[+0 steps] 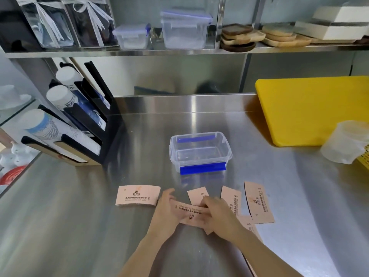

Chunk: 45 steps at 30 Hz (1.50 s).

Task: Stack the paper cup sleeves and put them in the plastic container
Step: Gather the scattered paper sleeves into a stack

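A flat pink paper cup sleeve (188, 213) is held between my left hand (166, 213) and my right hand (218, 215), just above the steel counter. A small stack of sleeves (137, 195) lies to the left of my hands. More loose sleeves lie to the right: one (197, 194) behind my right hand, one (232, 198) beside it, and one (258, 204) farther right. The clear plastic container (200, 151) with blue clips stands open and empty behind the sleeves.
A black cup dispenser rack (79, 124) with paper cups stands at the left. A yellow cutting board (313, 108) leans at the right, with a translucent tub (347, 142) before it. The shelf above holds lidded containers (185, 30) and wooden coasters (239, 37).
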Motion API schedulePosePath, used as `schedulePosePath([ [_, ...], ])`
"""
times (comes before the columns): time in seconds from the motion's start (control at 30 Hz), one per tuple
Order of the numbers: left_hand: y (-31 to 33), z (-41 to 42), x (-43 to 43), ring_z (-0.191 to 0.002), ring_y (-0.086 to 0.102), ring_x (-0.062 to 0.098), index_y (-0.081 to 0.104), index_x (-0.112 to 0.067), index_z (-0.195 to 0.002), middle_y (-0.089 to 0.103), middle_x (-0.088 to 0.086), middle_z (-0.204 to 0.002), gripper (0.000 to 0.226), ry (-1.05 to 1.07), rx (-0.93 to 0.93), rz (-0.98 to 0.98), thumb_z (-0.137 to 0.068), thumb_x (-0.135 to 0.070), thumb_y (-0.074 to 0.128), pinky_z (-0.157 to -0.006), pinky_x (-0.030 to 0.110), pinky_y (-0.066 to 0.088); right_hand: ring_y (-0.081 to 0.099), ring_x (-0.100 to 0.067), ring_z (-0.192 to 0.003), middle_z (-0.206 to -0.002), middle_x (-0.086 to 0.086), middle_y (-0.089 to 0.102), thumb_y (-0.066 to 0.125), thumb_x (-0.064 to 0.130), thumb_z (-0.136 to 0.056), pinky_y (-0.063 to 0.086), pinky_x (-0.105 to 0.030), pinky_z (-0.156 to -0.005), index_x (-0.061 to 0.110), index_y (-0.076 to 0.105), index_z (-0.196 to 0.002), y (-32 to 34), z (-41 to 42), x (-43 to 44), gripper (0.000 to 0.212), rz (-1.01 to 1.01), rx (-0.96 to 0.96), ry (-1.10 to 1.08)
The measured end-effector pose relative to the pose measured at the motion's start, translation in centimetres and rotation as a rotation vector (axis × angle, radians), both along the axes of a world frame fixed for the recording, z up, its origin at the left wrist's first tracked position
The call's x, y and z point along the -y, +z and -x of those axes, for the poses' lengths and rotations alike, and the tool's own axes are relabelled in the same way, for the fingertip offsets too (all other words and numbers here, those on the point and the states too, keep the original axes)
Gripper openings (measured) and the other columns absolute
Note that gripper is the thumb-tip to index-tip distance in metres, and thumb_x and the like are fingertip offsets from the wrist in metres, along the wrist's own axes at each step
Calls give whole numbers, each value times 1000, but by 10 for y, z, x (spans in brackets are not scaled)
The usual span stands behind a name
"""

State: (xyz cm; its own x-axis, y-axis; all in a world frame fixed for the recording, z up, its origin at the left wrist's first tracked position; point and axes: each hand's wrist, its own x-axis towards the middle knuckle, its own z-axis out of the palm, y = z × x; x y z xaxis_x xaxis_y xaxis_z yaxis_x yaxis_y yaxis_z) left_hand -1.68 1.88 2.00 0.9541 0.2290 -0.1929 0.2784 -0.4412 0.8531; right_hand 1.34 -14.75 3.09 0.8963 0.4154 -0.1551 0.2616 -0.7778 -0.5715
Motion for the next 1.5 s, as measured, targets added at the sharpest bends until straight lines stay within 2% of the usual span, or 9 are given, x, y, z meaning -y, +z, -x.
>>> schedulePosePath([
  [0.27, 24, -9, -11, -78, 65, 26, 56, -11, -85, 70, 14, -83, 35, 147, 45, 400, -60, 5, 75, -61, 21, 53, 59, -11, -72, -90, 5, 67, 57, 23, -88, 48, -30, -68, 16, 55, -87, 12, -2, -4, 7, -321, -242, -225],
  [0.4, 52, -18, -15, -86, 63, 25, 41, -26, -89, 69, 8, -95, 35, -101, 42, -47, -72, -6, 65, -66, 31, 45, 57, -11, -91, -107, 10, 56, 56, 34, -86, 47, -28, -77, 26, 57, -112, 22, -7, -5, 27, -103, 71, -116],
  [0.57, 76, -27, -5, -89, 61, 29, 32, -25, -103, 67, 7, -98, 30, -381, 120, -460, -83, -12, 51, -73, 43, 50, 58, -6, -87, -105, 5, 65, 56, 25, -88, 49, -25, -75, 24, 62, -109, 41, -14, -20, 22, -330, 199, 58],
  [0.7, 74, -29, -7, -102, 55, 17, 36, -33, -115, 60, -7, -104, 55, -210, 235, -180, -74, -19, 69, -87, 33, 45, 59, -10, -64, -71, 1, 65, 55, 15, -90, 52, -30, -64, 17, 60, -78, 45, -21, -20, 13, -495, 140, -108],
  [0.83, 57, -25, -16, -96, 49, 3, 34, -32, -120, 51, -17, -102, 78, 26, 176, 148, -61, -18, 84, -79, 9, 39, 62, -14, -53, -65, 2, 68, 51, 6, -91, 53, -27, -53, 8, 53, -82, 40, -20, -16, 9, -884, -134, -361],
  [0.97, 38, -21, -22, -84, 61, 23, 54, -21, -92, 68, -2, -83, 46, 143, 101, 404, -57, -14, 83, -82, 33, 48, 70, -19, -61, -82, -8, 73, 48, 5, -92, 58, -35, -69, 4, 50, -94, 27, -19, -11, 3, -1003, -323, -444],
  [1.23, 22, -20, -30, -71, 63, 19, 64, -14, -73, 71, 4, -79, 17, 360, 170, 414, -78, 2, 65, -57, 17, 45, 57, -10, -95, -98, 12, 55, 60, 15, -86, 44, -16, -71, 25, 47, -102, 15, -28, -5, 23, -396, -195, -283],
  [1.37, 12, -18, -33, -72, 63, 19, 65, -21, -72, 71, 1, -79, 21, 447, 188, 418, -80, -1, 64, -60, 26, 42, 34, -17, -133, -145, 5, 37, 67, 7, -76, 33, -38, -109, 27, 33, -137, 16, -44, 3, 73, 26, -194, 125],
  [1.5, 0, -16, -35, -70, 60, 19, 68, -25, -63, 72, 1, -77, 28, 483, 162, 432, -80, -3, 65, -63, 31, 40, 24, -21, -140, -154, 1, 26, 71, 13, -74, 24, -41, -112, 32, 20, -142, 17, -58, -3, 87, 265, -171, 289],
])
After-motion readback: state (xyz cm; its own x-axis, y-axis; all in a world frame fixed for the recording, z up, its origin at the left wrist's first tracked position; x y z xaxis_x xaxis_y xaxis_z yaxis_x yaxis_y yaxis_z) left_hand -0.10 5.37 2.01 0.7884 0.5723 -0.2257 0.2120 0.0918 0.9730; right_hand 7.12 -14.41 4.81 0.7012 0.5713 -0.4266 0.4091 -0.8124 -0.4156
